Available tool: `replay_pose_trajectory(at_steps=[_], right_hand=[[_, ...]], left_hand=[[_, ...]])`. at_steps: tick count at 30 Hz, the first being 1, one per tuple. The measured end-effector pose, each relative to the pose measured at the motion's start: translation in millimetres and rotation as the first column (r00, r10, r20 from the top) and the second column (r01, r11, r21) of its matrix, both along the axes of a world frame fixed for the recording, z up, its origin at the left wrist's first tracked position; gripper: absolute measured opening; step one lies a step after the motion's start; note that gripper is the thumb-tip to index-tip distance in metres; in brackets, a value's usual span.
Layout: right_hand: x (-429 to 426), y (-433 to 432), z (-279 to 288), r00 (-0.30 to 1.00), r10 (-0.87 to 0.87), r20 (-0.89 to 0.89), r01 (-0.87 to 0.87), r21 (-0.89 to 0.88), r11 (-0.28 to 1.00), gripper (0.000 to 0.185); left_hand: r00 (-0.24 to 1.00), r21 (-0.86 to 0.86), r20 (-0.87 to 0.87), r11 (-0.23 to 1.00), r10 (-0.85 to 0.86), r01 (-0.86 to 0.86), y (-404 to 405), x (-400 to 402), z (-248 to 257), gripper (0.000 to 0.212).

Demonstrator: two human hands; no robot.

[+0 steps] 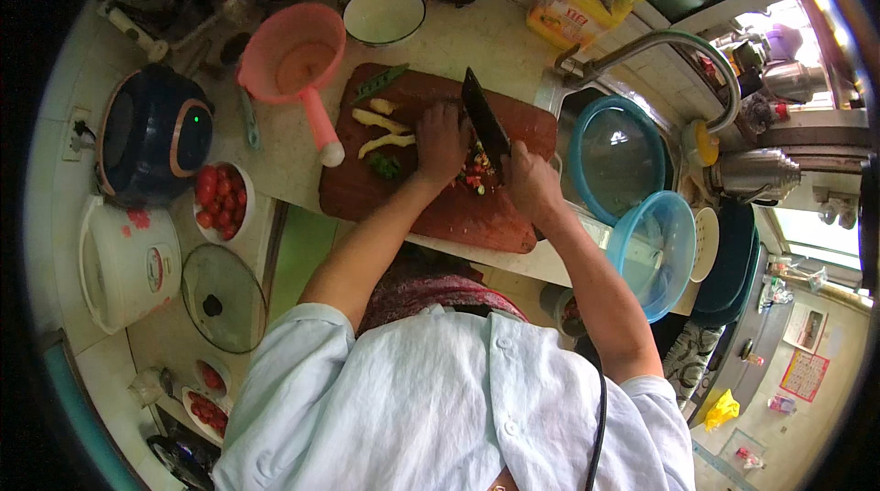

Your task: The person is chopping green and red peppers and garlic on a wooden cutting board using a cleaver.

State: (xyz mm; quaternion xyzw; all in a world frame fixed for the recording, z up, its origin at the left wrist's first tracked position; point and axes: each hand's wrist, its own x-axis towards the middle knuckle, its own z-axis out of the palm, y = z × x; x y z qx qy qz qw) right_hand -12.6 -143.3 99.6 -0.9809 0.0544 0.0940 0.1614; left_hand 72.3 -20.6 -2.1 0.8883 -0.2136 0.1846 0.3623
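A brown wooden cutting board [440,212] lies on the counter before me. My right hand [533,181] grips the handle of a dark-bladed kitchen knife [483,109], its blade pointing away from me. Close to the blade's left side, my left hand [441,145] rests on the board with bent fingers; whether anything is under them is hidden. Between the hands lies a small heap of chopped red, green and pale pieces [478,168]. Left of my left hand are pale yellow peeled strips [380,121], a green leafy bit [383,165] and, farther back, a green pod [380,82].
A pink dipper [292,54] overhangs the board's left edge, beside a white enamel bowl [385,14]. A bowl of small red tomatoes [221,201] and a glass lid [223,298] are left. At right stand a sink with a blue basin [617,157], a second basin [653,254] and a curved faucet [687,37].
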Motion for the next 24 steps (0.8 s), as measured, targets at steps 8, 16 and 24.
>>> replay_pose_trajectory(at_steps=[8,16,24], right_hand=[[-2,10,-10,0.999,-0.033,0.005,0.033,0.056,0.998,0.020],[-9,25,-28,0.989,-0.146,0.017,0.144,0.079,0.986,0.022],[-11,40,-32,0.987,-0.156,-0.048,0.158,0.040,0.987,0.024]], left_hand=[[0.998,0.157,-0.020,0.986,-0.052,0.054,2,0,-3,0.013],[0.996,0.135,-0.006,0.986,-0.093,0.093,9,-3,-3,0.011],[0.990,0.173,-0.081,0.977,-0.111,0.124,17,-3,-2,0.010]])
